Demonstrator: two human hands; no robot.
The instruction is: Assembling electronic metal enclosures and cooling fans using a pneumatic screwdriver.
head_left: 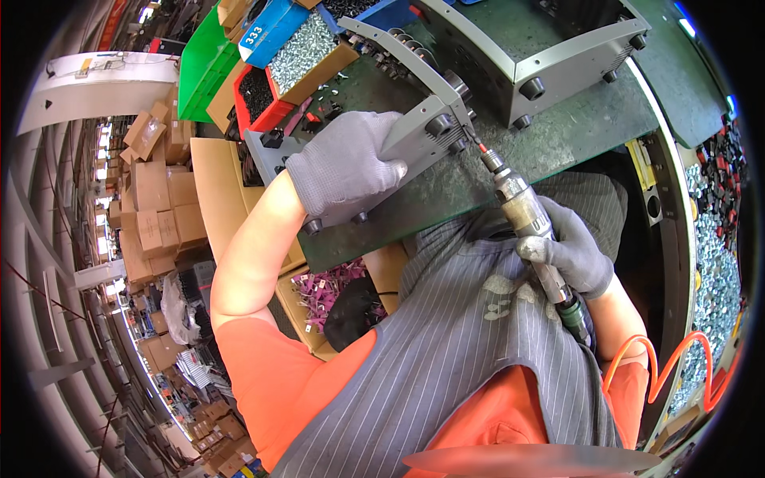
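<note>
My left hand point(347, 163), in a grey knit glove, is closed around the wall of a grey metal equipment casing point(414, 143). That casing is tipped on the green bench, its black round feet facing me and electronic parts visible inside. In my gloved right hand point(575, 248) is a pneumatic screwdriver point(522, 209), pointing up and to the left. Its bit reaches the casing's right corner beside a black foot; whether a screw sits at the tip is too small to tell. An orange coiled air hose point(661, 370) lies near my right forearm.
A second grey casing point(550, 76) stands on the green bench mat point(590, 119) beyond. At the back left are a box of silver screws point(311, 49), a red bin of black screws point(259, 99) and a green bin point(209, 72). Purple parts point(333, 296) fill a carton below.
</note>
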